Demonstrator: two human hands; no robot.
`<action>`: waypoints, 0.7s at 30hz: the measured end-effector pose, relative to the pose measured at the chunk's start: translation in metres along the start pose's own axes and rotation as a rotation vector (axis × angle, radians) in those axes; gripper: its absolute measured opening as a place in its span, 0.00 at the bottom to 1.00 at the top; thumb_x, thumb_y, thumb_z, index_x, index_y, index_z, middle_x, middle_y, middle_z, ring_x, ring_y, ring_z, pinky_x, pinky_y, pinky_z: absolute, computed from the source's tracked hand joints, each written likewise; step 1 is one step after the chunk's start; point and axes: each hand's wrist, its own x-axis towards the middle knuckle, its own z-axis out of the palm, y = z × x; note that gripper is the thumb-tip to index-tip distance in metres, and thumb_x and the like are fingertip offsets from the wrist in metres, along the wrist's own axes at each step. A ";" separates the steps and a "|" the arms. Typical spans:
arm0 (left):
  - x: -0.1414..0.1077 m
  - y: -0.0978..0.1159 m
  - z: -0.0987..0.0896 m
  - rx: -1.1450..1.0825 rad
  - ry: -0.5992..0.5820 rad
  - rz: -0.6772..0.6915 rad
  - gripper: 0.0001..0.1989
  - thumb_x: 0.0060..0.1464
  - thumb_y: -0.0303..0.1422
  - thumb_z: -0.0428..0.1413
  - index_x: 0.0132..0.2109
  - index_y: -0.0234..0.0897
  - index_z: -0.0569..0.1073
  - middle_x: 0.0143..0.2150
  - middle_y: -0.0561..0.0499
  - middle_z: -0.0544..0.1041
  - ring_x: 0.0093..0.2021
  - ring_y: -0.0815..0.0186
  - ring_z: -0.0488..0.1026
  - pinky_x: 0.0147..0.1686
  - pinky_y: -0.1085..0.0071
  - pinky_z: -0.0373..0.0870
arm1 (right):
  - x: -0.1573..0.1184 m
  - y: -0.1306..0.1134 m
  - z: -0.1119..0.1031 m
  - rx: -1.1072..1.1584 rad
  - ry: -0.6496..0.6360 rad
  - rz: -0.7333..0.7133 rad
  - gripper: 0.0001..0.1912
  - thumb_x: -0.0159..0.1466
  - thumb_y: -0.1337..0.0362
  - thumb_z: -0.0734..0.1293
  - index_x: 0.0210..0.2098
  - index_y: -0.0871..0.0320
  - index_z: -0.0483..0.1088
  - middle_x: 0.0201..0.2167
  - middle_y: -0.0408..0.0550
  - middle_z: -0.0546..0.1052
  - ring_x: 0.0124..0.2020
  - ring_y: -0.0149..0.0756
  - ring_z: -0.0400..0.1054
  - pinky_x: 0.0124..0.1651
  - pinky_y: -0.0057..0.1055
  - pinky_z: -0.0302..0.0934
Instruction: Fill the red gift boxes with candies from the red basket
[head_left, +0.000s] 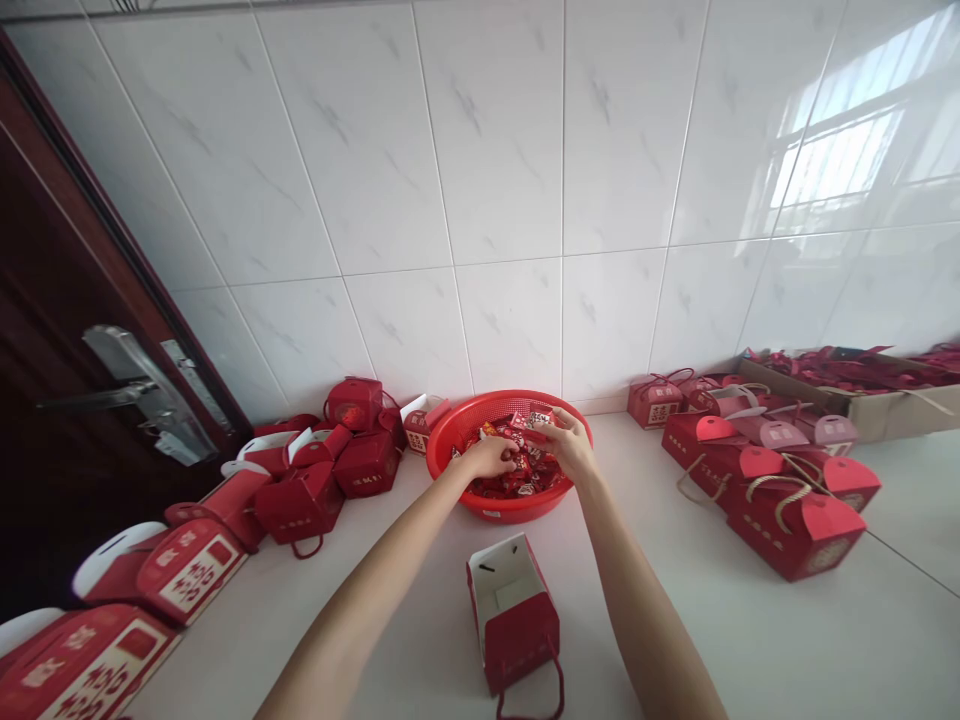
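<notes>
A red plastic basket [504,515] stands against the wall, with wrapped candies [517,490] in red, shiny wrappers inside it. My left hand [489,457] reaches over its left side, fingers curled down among the candies; what they grip, if anything, is hidden. At the right side, my right hand [568,440] pinches a red-and-white wrapped candy [538,422] between thumb and fingers. Nearer to me, between my forearms, sits an open red gift box [523,636] with a white inside and a dark red cord handle. The inside that I can see holds no candy.
Several red gift boxes [196,570] crowd the left side beside a dark door [67,300]. More boxes with rope handles [799,520] stand on the right. Behind them, a cardboard carton [892,415] holds red items. A white tiled wall [510,200] borders the table's back.
</notes>
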 end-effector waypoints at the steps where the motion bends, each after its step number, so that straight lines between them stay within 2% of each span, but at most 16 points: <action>1: 0.002 0.001 0.002 0.002 -0.011 -0.011 0.08 0.39 0.28 0.65 0.30 0.43 0.80 0.34 0.50 0.83 0.38 0.55 0.80 0.44 0.66 0.73 | 0.001 0.000 0.000 0.005 0.015 0.012 0.20 0.40 0.66 0.78 0.29 0.55 0.67 0.26 0.39 0.75 0.36 0.39 0.75 0.38 0.36 0.73; 4: 0.006 0.002 0.005 -0.013 -0.028 -0.028 0.11 0.35 0.26 0.66 0.31 0.44 0.80 0.36 0.49 0.83 0.40 0.52 0.80 0.43 0.64 0.73 | 0.003 0.002 -0.003 0.022 0.056 0.031 0.20 0.41 0.65 0.77 0.29 0.55 0.65 0.26 0.38 0.72 0.35 0.38 0.75 0.37 0.35 0.72; 7: 0.003 0.004 0.005 -0.049 0.010 -0.022 0.15 0.35 0.24 0.66 0.34 0.43 0.81 0.39 0.48 0.83 0.43 0.50 0.80 0.45 0.62 0.73 | 0.005 0.003 -0.005 0.031 0.063 0.046 0.19 0.41 0.66 0.76 0.29 0.55 0.65 0.25 0.37 0.71 0.35 0.37 0.73 0.39 0.36 0.73; 11: -0.004 0.006 0.000 -0.127 0.137 0.005 0.21 0.40 0.26 0.67 0.46 0.40 0.80 0.49 0.46 0.82 0.51 0.52 0.77 0.52 0.62 0.71 | 0.006 0.002 -0.005 0.034 0.067 0.066 0.16 0.42 0.66 0.74 0.28 0.55 0.66 0.28 0.39 0.71 0.37 0.36 0.72 0.43 0.37 0.73; 15: -0.011 0.010 -0.003 -0.248 0.279 0.045 0.26 0.45 0.35 0.67 0.54 0.37 0.76 0.56 0.43 0.78 0.57 0.54 0.73 0.58 0.62 0.67 | 0.007 0.000 -0.004 0.010 0.079 0.088 0.15 0.44 0.65 0.73 0.30 0.54 0.67 0.31 0.42 0.73 0.38 0.37 0.72 0.39 0.33 0.72; 18: -0.016 0.014 -0.003 -0.441 0.369 0.084 0.26 0.45 0.38 0.67 0.52 0.35 0.76 0.55 0.44 0.78 0.57 0.54 0.73 0.59 0.60 0.67 | 0.006 0.000 -0.004 -0.017 0.076 0.104 0.15 0.44 0.64 0.72 0.31 0.54 0.67 0.32 0.43 0.74 0.38 0.38 0.73 0.34 0.30 0.70; 21: -0.020 0.016 -0.002 -0.565 0.364 0.068 0.23 0.46 0.38 0.66 0.51 0.36 0.77 0.52 0.46 0.80 0.54 0.55 0.75 0.54 0.61 0.72 | 0.006 0.001 -0.005 -0.048 0.065 0.114 0.15 0.44 0.63 0.73 0.31 0.54 0.67 0.32 0.43 0.74 0.39 0.38 0.72 0.35 0.30 0.70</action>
